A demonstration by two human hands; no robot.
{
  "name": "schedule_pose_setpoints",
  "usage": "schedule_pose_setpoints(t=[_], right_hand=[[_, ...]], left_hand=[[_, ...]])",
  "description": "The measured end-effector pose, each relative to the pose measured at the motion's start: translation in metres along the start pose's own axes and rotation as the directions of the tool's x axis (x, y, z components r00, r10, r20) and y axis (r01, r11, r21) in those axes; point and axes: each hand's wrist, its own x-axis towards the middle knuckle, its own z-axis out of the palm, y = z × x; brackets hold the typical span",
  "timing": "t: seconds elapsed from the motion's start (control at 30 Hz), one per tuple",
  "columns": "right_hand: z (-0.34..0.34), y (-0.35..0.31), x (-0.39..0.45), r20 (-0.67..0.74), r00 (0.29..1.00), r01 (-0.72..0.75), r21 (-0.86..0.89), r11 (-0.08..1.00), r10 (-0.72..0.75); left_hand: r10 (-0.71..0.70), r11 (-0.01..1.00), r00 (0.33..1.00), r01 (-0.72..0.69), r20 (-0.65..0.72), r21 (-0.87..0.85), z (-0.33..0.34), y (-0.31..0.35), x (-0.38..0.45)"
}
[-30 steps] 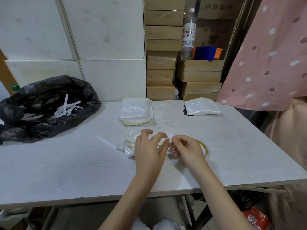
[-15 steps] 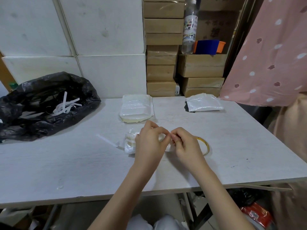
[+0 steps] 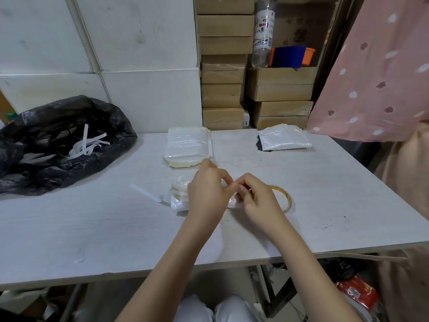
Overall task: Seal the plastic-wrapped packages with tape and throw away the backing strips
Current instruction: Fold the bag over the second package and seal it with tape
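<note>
Package [image 3: 180, 194] in clear wrap lies at table [image 3: 92, 228] centre, under both hands. Left hand [image 3: 207, 194] and right hand [image 3: 260, 201] meet fingertip to fingertip above it, seemingly pinching something too small to tell. Tape roll [image 3: 286, 198] sits at three o'clock; black bag [image 3: 58, 140] at ten.

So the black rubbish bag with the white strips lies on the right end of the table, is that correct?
Not quite. In the head view the black rubbish bag with the white strips lies on the left end of the table, not the right.
</note>
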Motion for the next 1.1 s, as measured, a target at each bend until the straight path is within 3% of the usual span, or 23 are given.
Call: schedule_pose_setpoints(t=[0.3, 0.53, 0.8, 0.9, 1.1], right_hand=[[-0.003, -0.001, 0.000, -0.017, 1.000, -0.023, 0.051, 0.998, 0.024], [-0.004, -0.009, 0.004, -0.001, 0.997, 0.072, -0.085, 0.994, -0.072], [-0.005, -0.016, 0.005, 0.066, 0.981, 0.193, -0.260, 0.946, -0.182], [-0.006, -0.016, 0.004, 0.065, 0.984, 0.178, -0.227, 0.958, -0.167], [-0.001, -0.014, -0.002, 0.017, 0.999, -0.033, 0.029, 0.999, 0.033]], left_hand=[[0.094, 0.996, 0.994, -0.094, 0.047, 0.004, 0.000, -0.008, -0.001], [0.111, 0.994, 0.990, -0.109, 0.087, -0.018, -0.005, -0.009, 0.000], [0.118, 0.987, 0.980, -0.134, 0.158, 0.090, -0.006, -0.003, -0.001], [0.097, 0.993, 0.985, -0.105, 0.142, 0.053, -0.005, -0.001, -0.001], [0.033, 0.999, 0.990, -0.034, 0.139, 0.003, -0.002, 0.001, -0.002]])
